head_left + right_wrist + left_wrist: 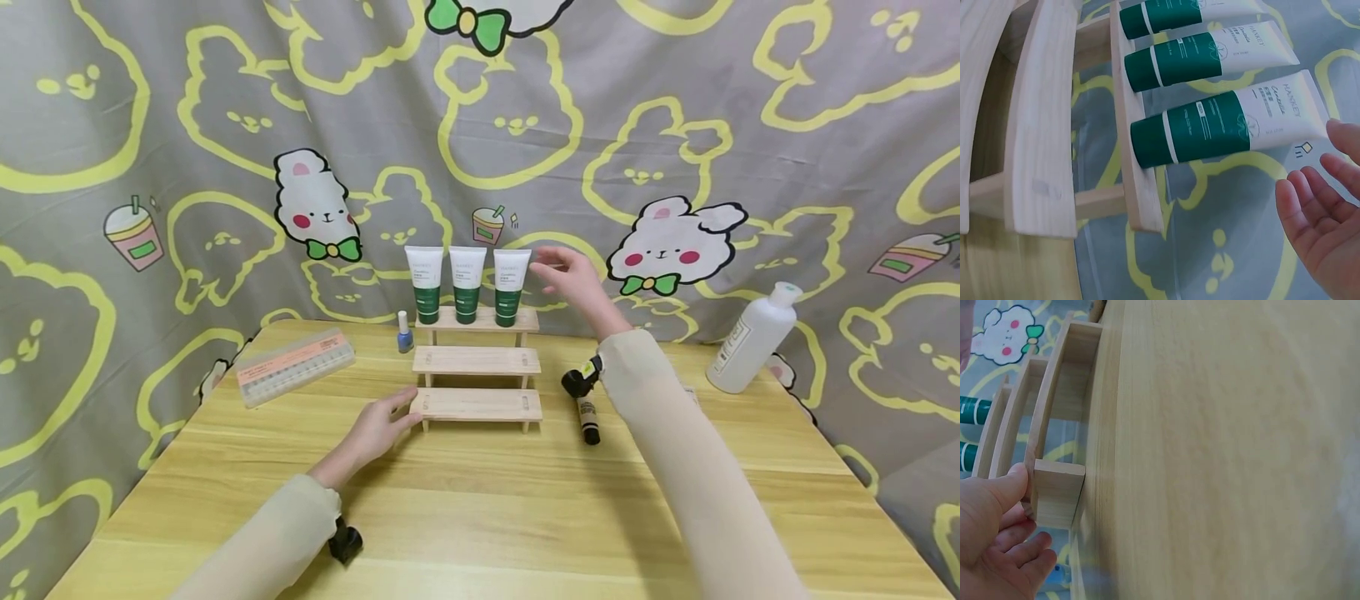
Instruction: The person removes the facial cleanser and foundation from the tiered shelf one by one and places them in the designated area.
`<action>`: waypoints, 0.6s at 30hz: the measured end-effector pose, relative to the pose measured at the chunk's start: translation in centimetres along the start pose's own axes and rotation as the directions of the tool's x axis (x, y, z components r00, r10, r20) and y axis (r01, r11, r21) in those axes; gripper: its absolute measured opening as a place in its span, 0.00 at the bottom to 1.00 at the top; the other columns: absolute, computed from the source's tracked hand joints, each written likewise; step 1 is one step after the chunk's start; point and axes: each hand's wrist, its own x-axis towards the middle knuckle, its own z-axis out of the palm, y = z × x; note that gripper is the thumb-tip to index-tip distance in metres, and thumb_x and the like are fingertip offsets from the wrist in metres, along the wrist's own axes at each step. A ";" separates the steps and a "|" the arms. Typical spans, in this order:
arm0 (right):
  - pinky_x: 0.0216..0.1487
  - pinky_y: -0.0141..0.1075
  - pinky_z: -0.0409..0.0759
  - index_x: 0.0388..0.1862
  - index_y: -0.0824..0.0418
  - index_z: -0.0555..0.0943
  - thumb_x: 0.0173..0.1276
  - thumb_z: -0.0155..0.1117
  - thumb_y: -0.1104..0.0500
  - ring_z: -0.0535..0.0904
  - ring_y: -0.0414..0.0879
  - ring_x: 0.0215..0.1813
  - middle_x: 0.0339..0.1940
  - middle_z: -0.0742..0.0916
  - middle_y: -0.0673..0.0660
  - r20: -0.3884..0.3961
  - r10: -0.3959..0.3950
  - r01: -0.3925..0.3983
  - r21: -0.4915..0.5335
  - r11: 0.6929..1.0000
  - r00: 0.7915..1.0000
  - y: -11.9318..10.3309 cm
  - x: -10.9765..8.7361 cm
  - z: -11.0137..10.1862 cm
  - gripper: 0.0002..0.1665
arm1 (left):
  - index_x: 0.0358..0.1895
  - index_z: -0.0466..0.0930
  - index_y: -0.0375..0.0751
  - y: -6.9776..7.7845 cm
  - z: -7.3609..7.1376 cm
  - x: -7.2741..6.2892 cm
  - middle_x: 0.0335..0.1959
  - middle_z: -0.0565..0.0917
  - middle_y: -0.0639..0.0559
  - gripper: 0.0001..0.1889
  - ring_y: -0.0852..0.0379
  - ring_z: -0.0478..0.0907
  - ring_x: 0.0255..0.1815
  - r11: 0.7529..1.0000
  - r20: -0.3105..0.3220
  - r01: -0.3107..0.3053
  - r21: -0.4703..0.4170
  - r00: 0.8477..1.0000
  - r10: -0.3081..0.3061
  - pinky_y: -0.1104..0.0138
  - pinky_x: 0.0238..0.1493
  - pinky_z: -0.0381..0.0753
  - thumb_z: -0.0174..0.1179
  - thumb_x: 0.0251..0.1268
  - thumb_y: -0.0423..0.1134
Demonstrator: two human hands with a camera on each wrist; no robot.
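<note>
A three-tier wooden display stand (476, 360) stands on the table. Side by side on its top tier stand three white-and-green squeeze tubes: a left tube (425, 279), a middle tube (467, 283) and a right tube (508, 287). My left hand (377, 429) pinches the left end of the lowest tier; the left wrist view shows the thumb (1010, 485) against the board and the other fingers beneath. Beside the top of the right tube is my right hand (573, 282), its fingers loosely bent. In the right wrist view its thumb (1342, 134) is close to the tube's white end, holding nothing.
Left of the stand are a small blue nail polish bottle (405, 335) and a flat clear-lidded box (296, 368). On the right, a brown tube with a black cap (588, 421) lies below my right wrist, and a large white bottle (752, 340) stands near the patterned curtain (517, 92).
</note>
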 end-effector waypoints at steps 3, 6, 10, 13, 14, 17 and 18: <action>0.42 0.38 0.80 0.62 0.63 0.71 0.66 0.61 0.56 0.74 0.50 0.52 0.55 0.77 0.59 0.006 0.007 -0.007 0.017 1.000 1.000 -0.2 0.6 0.5 0.27 | 0.63 0.64 0.27 0.0 0.0 0.0 0.64 0.66 0.37 0.27 0.42 0.61 0.65 1.000 -0.001 -0.003 0.000 1.000 0.003 0.52 0.62 0.62 0.58 0.64 0.37; 0.41 0.38 0.80 0.62 0.64 0.70 0.66 0.60 0.57 0.74 0.50 0.52 0.54 0.77 0.60 0.009 0.010 -0.010 0.025 1.000 1.000 -0.3 1.1 0.9 0.27 | 0.63 0.65 0.27 0.0 0.0 0.0 0.64 0.66 0.37 0.27 0.42 0.61 0.65 1.000 -0.001 -0.006 -0.001 1.000 0.006 0.53 0.62 0.63 0.58 0.64 0.37; 0.39 0.36 0.80 0.60 0.65 0.72 0.67 0.59 0.59 0.74 0.50 0.50 0.51 0.78 0.60 -0.009 0.019 -0.018 0.037 0.999 1.000 -0.4 1.3 1.2 0.24 | 0.63 0.64 0.28 0.1 0.0 -0.1 0.64 0.65 0.37 0.27 0.42 0.60 0.65 1.000 0.001 0.000 0.004 1.000 0.000 0.52 0.62 0.62 0.58 0.64 0.38; 0.37 0.35 0.80 0.55 0.67 0.75 0.67 0.59 0.60 0.75 0.48 0.48 0.47 0.80 0.60 -0.029 0.018 -0.017 0.044 0.999 0.999 -0.3 1.4 1.4 0.20 | 0.63 0.64 0.28 0.1 0.0 -0.1 0.64 0.65 0.37 0.28 0.42 0.60 0.65 1.000 0.000 0.002 0.010 1.000 -0.002 0.52 0.62 0.62 0.58 0.64 0.38; 0.36 0.34 0.80 0.53 0.67 0.75 0.67 0.59 0.60 0.75 0.48 0.47 0.46 0.80 0.60 -0.035 0.016 -0.014 0.047 0.999 0.999 -0.3 1.4 1.4 0.18 | 0.63 0.64 0.28 0.1 0.0 -0.1 0.64 0.65 0.37 0.28 0.42 0.60 0.65 1.000 0.000 0.002 0.009 1.000 -0.002 0.52 0.62 0.62 0.58 0.64 0.38; 0.35 0.33 0.80 0.49 0.69 0.76 0.67 0.58 0.61 0.75 0.46 0.44 0.42 0.81 0.59 -0.049 0.002 0.000 0.045 0.999 0.999 -0.2 1.5 1.5 0.15 | 0.63 0.64 0.28 0.1 0.0 -0.1 0.64 0.66 0.37 0.27 0.42 0.61 0.64 1.000 -0.001 -0.001 0.008 1.000 0.001 0.52 0.62 0.63 0.58 0.64 0.37; 0.35 0.34 0.80 0.48 0.69 0.76 0.67 0.58 0.61 0.76 0.46 0.43 0.41 0.81 0.59 -0.052 -0.001 0.003 0.044 0.999 0.999 -0.2 1.5 1.5 0.15 | 0.63 0.64 0.28 0.0 0.0 0.0 0.64 0.66 0.37 0.27 0.42 0.61 0.64 1.000 -0.002 -0.004 0.008 1.000 0.004 0.52 0.62 0.63 0.58 0.64 0.37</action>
